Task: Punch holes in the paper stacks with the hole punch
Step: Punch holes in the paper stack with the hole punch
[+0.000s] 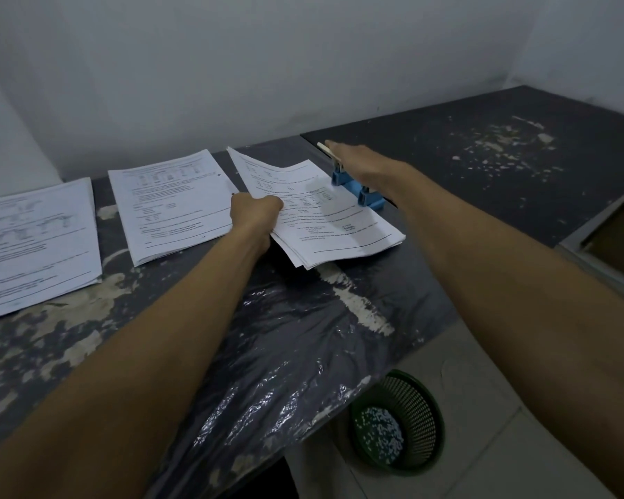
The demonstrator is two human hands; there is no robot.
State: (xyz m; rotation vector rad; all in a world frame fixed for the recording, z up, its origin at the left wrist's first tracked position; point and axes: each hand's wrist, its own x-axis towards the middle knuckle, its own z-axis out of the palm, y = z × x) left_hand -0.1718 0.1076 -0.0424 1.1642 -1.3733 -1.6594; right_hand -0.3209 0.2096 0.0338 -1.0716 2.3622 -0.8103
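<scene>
My left hand (256, 210) gripping paper stack (325, 217) — right hand (361, 162) flat on hole punch (357, 187) lever, at 2 o'clock of the stack.

Blue hole punch (357, 190) with a cream lever at centre; white paper stacks (170, 207) printed in black text on the left; dark tabletop (483, 167) mottled with pale worn patches; green mesh basket (407, 423) speckled with white dots, lower right

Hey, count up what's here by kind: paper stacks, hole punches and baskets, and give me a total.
Paper stacks: 3: left, middle, and one held at the punch
Blue hole punch: 1
Green basket: 1
Total: 5
</scene>
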